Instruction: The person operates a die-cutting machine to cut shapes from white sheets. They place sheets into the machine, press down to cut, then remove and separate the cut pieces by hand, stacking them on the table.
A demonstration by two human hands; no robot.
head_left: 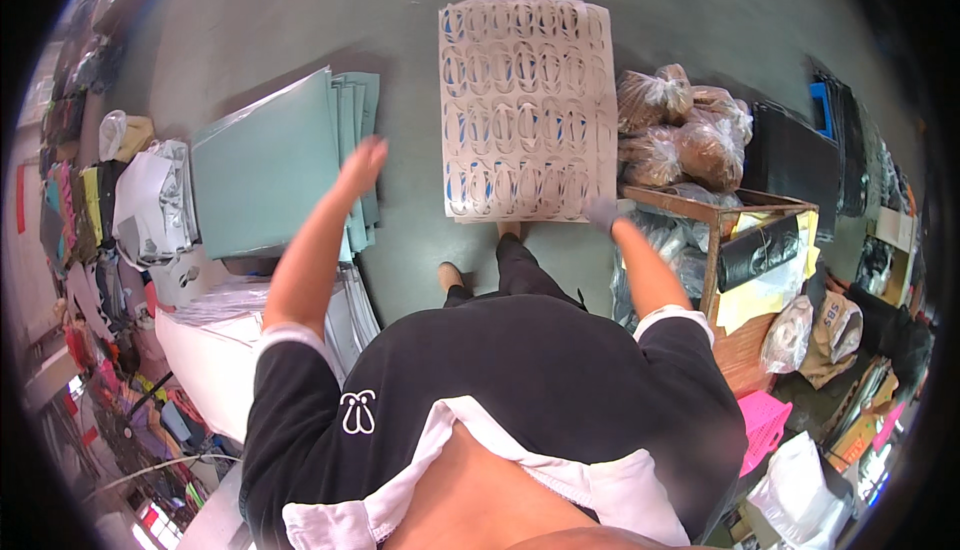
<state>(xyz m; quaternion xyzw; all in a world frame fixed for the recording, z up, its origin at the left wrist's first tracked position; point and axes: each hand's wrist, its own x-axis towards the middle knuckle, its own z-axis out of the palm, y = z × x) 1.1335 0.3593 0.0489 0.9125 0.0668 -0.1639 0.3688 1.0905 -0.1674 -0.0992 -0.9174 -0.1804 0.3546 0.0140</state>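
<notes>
A large pale sheet (480, 93) with rows of shoe-part-shaped cut-outs is in front of me, with what looks like another layer beneath it. Blue shows through some of the holes. My right hand (603, 213), dark grey as if gloved, closes on the sheet's near right corner; its fingertips are hard to make out. My left hand (366, 163) is in the air beside the right edge of a stack of grey-green sheets (265, 165). Its fingers are blurred, and nothing shows in them. The near edge of the pale sheet partly covers one of my feet (509, 229).
Clear bags of brown material (710, 148) sit behind a rusty-framed bin (708, 260) on my right. Black sheets (795, 155) stand beyond. White sheets (150, 205) and a white-covered surface (208, 365) are on the left. A pink basket (765, 430) lies near my right elbow.
</notes>
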